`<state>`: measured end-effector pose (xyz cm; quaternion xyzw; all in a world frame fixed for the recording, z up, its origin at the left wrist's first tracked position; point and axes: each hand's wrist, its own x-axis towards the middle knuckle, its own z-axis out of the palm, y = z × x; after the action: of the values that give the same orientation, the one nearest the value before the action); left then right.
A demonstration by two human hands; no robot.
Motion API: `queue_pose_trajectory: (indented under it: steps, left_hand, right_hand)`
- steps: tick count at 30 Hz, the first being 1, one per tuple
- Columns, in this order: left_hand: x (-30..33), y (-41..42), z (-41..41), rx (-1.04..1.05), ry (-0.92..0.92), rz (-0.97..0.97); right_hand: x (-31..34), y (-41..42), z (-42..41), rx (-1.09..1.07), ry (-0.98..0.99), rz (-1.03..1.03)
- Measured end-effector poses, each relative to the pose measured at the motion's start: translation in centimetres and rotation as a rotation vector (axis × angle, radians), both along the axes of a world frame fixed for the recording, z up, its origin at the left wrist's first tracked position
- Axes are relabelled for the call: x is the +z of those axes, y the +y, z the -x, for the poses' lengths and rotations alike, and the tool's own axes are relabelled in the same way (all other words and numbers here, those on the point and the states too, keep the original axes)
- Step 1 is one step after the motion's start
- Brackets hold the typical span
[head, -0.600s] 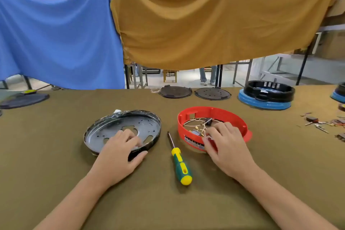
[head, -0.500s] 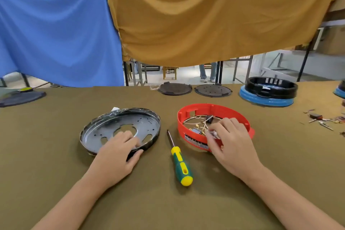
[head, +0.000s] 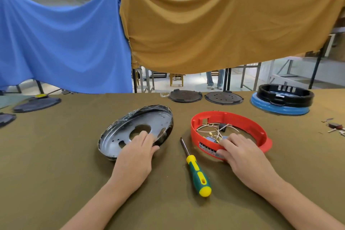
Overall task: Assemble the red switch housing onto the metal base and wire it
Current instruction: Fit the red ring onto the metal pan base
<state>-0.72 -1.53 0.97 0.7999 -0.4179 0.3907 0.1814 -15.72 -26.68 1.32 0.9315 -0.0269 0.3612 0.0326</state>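
The round metal base is tilted up on its near edge at centre left, its far rim raised off the table. My left hand grips its near rim, fingers inside the dish and thumb outside. To the right lies the red switch housing, a ring with loose wires and terminals inside. My right hand grips the housing's near wall, fingers over the rim and thumb on the labelled outer face.
A green and yellow screwdriver lies between the two parts. Two dark round plates and a black ring on a blue ring sit at the far edge. Small loose parts lie at the right. Dark plates lie far left.
My left hand has tipped the metal base up so its far rim is raised. My right hand has slid down over the red housing's near wall.
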Motion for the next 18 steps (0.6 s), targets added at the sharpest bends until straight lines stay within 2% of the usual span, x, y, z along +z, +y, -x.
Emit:
queue_pose_trajectory:
  steps: [2, 8, 10, 13, 15, 18]
  left_hand:
    - [0.2, 0.4, -0.4, 0.022, 0.009, 0.11]
    - [4.0, 0.1, -2.7, -0.056, 0.388, 0.882]
    - [4.6, -0.8, -4.2, -0.06, 0.611, 1.196]
    - [3.0, -1.1, -6.4, -0.103, 1.086, 1.592]
    - [2.1, -0.3, -7.1, -0.202, 1.298, 1.728]
    - [1.4, 1.0, -7.9, -0.276, 1.323, 1.663]
  right_hand:
    - [-0.1, -0.1, -0.1, 0.014, -0.039, 0.011]
    - [-0.2, -0.4, -0.5, 0.036, -0.16, 0.073]
    - [-0.1, -0.6, -0.6, 0.03, -0.207, 0.08]
    - [-0.1, -0.9, -0.8, 0.013, -0.278, 0.097]
    - [-0.1, -1.0, -0.9, 0.017, -0.328, 0.103]
    - [-0.1, -1.0, -1.2, 0.035, -0.374, 0.122]
